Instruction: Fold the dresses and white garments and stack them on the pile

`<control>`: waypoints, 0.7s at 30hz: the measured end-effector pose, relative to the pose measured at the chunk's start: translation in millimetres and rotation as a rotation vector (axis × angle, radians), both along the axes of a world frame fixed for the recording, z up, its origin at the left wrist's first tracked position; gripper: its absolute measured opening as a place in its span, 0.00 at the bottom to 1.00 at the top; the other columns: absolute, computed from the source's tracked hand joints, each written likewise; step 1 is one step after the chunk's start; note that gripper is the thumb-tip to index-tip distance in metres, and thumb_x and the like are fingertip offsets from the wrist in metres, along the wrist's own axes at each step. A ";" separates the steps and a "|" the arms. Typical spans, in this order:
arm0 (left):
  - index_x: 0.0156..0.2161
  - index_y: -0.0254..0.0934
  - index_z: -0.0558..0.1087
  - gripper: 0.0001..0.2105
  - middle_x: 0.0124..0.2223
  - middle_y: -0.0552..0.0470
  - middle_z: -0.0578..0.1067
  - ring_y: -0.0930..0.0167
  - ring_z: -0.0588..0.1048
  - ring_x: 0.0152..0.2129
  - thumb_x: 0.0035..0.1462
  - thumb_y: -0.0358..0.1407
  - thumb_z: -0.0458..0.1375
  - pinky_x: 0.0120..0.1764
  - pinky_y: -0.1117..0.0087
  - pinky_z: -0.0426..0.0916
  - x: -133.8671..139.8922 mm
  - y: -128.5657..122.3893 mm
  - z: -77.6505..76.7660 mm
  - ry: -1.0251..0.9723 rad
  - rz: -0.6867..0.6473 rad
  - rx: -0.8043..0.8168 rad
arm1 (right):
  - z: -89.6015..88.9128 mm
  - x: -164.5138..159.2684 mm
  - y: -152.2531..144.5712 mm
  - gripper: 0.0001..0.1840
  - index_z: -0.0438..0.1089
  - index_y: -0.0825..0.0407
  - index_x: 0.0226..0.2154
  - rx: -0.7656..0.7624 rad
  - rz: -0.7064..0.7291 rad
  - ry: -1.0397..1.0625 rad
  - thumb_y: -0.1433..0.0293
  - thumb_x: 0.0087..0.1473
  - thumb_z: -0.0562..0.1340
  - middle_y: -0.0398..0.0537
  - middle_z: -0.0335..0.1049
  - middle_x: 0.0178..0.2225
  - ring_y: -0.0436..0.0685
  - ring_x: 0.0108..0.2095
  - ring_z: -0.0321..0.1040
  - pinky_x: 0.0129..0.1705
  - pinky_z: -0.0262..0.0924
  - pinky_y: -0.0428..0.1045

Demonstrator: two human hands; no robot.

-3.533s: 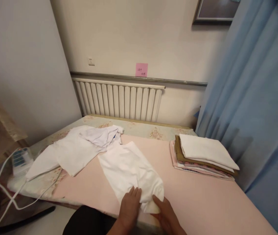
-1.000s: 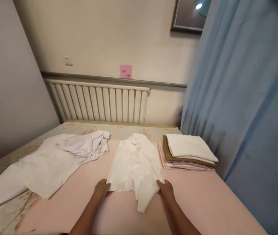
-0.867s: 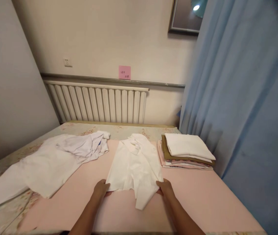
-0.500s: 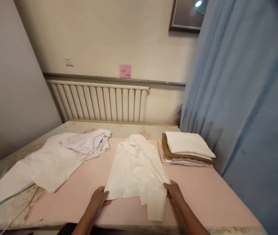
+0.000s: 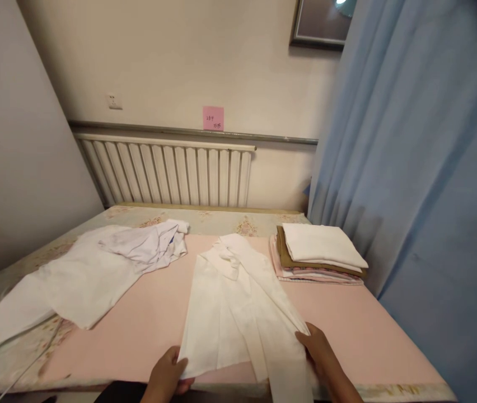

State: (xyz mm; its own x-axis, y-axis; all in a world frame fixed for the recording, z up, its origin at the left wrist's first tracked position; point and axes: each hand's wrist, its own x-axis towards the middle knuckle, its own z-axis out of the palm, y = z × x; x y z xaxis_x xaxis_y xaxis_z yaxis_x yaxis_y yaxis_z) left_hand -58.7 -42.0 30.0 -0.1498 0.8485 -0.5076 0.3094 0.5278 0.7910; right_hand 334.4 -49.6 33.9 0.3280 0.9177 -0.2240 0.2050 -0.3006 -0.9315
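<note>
A white collared shirt (image 5: 217,313) lies on the pink sheet (image 5: 129,336), its collar toward the wall and one sleeve running down to the near edge of the bed. My left hand (image 5: 169,372) pinches the shirt's lower left corner between thumb and fingers. On the other side, my right hand (image 5: 316,347) grips the shirt's right edge, with some fingers hidden behind the cloth. The sleeve end is cut off by the bottom of the picture.
Loose white clothes (image 5: 96,274) spread across the left of the bed. A folded stack (image 5: 322,252) sits at the right, beside a blue curtain (image 5: 423,184). Behind the bed is a radiator (image 5: 171,173). A thin cable (image 5: 24,372) crosses the left front corner.
Both hands have drawn the shirt's lower part nearer to me. The right hand has also shifted rightward, and the sleeve end now reaches past the bed's near edge.
</note>
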 end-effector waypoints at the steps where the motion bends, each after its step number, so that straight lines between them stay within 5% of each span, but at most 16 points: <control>1: 0.41 0.37 0.68 0.08 0.28 0.54 0.76 0.70 0.78 0.22 0.58 0.31 0.49 0.23 0.73 0.70 -0.8 -1.6 -0.6 0.013 -0.022 -0.007 | 0.5 0.9 -2.8 0.17 0.72 0.54 0.32 0.004 0.009 -0.024 0.61 0.39 0.60 0.47 0.74 0.26 0.59 0.30 0.71 0.30 0.63 0.48; 4: 0.42 0.38 0.68 0.09 0.30 0.54 0.76 0.70 0.78 0.23 0.58 0.33 0.48 0.26 0.72 0.70 -7.0 -4.8 -0.6 0.229 -0.105 0.052 | 3.1 4.6 -8.5 0.16 0.73 0.53 0.32 -0.007 0.017 -0.131 0.61 0.40 0.59 0.47 0.75 0.27 0.59 0.32 0.71 0.32 0.63 0.49; 10: 0.45 0.37 0.69 0.14 0.45 0.44 0.76 0.62 0.73 0.46 0.60 0.38 0.45 0.50 0.61 0.65 -14.7 4.6 13.4 0.754 -0.268 0.345 | 16.8 4.8 -10.4 0.10 0.72 0.46 0.32 0.065 -0.084 -0.473 0.64 0.45 0.58 0.49 0.75 0.36 0.61 0.39 0.71 0.42 0.62 0.51; 14: 0.51 0.31 0.69 0.19 0.53 0.40 0.73 0.59 0.69 0.51 0.60 0.37 0.44 0.55 0.58 0.61 -2.5 30.2 15.1 0.840 -0.306 0.520 | 25.5 -9.7 -1.5 0.06 0.71 0.44 0.29 0.156 -0.104 -0.464 0.64 0.45 0.59 0.50 0.75 0.35 0.63 0.40 0.70 0.41 0.62 0.52; 21: 0.57 0.29 0.67 0.23 0.60 0.39 0.68 0.59 0.63 0.59 0.61 0.37 0.45 0.59 0.57 0.58 17.7 100.0 -4.8 0.879 -0.261 0.657 | 12.9 -54.0 50.5 0.10 0.73 0.47 0.31 0.191 0.124 -0.465 0.66 0.48 0.56 0.45 0.73 0.27 0.58 0.30 0.69 0.35 0.60 0.50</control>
